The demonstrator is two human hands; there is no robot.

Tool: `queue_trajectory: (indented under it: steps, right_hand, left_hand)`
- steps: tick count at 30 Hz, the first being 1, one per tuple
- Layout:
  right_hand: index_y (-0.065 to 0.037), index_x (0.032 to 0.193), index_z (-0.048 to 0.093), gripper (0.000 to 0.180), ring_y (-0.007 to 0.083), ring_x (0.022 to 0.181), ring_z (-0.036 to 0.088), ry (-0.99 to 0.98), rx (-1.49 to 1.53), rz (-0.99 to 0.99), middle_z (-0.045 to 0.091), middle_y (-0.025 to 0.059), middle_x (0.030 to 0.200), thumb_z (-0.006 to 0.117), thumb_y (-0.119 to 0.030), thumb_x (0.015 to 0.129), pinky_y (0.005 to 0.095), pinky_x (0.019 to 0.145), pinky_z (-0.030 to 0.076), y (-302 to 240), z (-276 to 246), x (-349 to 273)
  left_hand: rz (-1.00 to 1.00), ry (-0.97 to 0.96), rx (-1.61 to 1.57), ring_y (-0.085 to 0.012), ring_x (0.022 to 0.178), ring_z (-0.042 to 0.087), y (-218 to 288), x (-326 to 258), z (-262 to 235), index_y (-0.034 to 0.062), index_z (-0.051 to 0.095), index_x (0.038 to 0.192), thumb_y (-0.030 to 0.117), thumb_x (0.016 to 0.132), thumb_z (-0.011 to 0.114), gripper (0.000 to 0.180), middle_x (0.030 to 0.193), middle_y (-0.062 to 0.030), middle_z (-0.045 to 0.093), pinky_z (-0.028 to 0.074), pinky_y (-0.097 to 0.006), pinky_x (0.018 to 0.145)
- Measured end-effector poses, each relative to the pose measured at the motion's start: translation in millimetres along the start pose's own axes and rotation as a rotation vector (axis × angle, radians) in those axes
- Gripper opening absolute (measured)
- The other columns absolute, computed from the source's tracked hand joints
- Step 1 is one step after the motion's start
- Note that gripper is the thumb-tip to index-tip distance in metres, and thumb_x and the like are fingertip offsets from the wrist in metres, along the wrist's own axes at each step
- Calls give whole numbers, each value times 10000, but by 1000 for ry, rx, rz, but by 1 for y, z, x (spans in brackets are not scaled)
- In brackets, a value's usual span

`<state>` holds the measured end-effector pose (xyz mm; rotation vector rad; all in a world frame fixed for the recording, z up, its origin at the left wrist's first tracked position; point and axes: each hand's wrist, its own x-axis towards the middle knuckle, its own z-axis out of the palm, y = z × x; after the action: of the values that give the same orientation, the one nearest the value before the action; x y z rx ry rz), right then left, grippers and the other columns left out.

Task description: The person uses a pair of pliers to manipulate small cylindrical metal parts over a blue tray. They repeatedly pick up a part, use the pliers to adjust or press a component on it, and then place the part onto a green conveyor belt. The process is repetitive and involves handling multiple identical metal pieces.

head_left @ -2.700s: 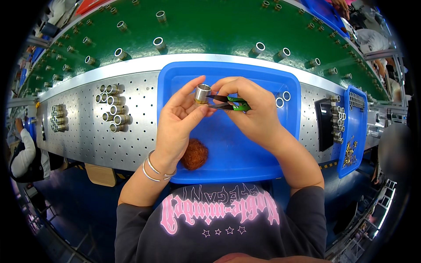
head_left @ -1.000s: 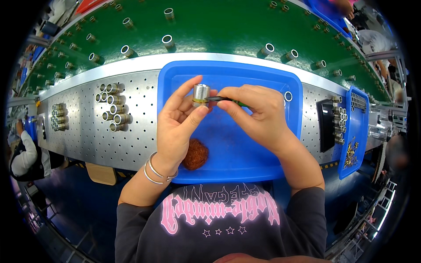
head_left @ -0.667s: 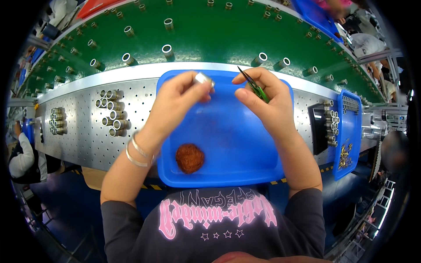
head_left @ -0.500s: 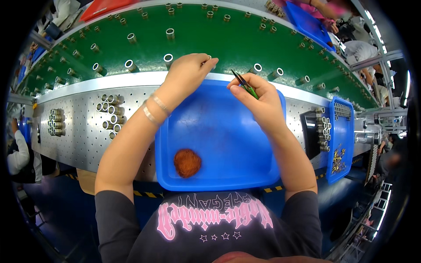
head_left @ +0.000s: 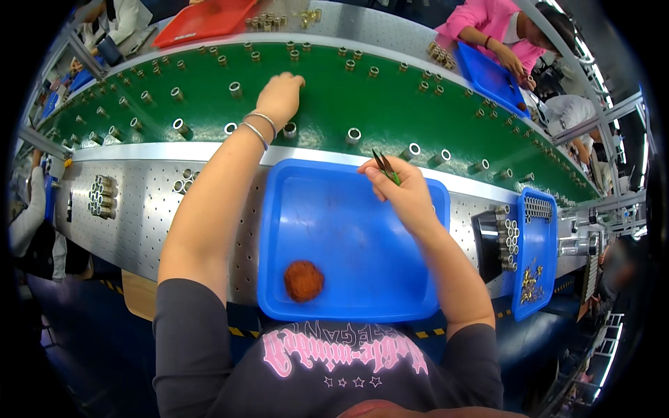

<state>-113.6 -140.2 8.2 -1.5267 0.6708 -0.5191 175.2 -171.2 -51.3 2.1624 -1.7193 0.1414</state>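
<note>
While pink lettering spans the shirt, right fingers clamp green snips; I cannot tell whether left fingers grip anything.

From the left of the head, we look steeply down, fairly near, onto the blue tray, facing across the green surface; its bent edges seem unclear.

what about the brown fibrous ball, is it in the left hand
No, the ball lies in the big blue tray, away from the left hand.
</note>
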Motion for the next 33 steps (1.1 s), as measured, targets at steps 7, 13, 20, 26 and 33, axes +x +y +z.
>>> queue_trajectory:
  steps: [7,13,20,26,33]
  right_hand:
    - [-97,1033,610,178,180,715,604,153,-458,-393,603,55,776,559,-113,862,305,593,475,-2,12,5]
    - [-99,1066,548,331,309,815,606,-48,-839,-424,600,101,928,558,-5,749,374,656,504,2,14,-10]
    - [-27,952,596,114,183,760,601,-15,-270,-215,628,91,868,570,-61,847,272,682,472,-15,13,-25]
    - [-17,933,619,100,101,738,564,-73,-194,-203,621,53,834,582,-36,843,229,636,443,-15,12,-30]
    - [-34,913,638,127,147,671,579,56,-489,-328,613,70,782,645,-83,796,258,593,460,-26,14,-29]
  left_hand:
    - [73,-7,-352,-346,879,587,61,-43,-50,94,541,1118,106,807,576,313,967,-159,610,479,-416,752]
    - [254,-250,-630,-301,842,615,110,-117,-97,128,433,1281,-38,706,653,637,912,-154,625,498,-355,737]
    - [-167,-234,-1015,-180,912,607,97,-155,-95,9,603,1051,78,811,629,251,957,-90,635,474,-282,810]
    - [-341,-404,-1767,-144,983,576,111,-169,-81,-25,563,1147,93,865,587,307,1049,-88,619,449,-269,876]
    - [-153,-42,-1223,-178,881,631,127,-174,-83,28,499,1221,-65,744,649,508,977,-119,628,525,-285,763]
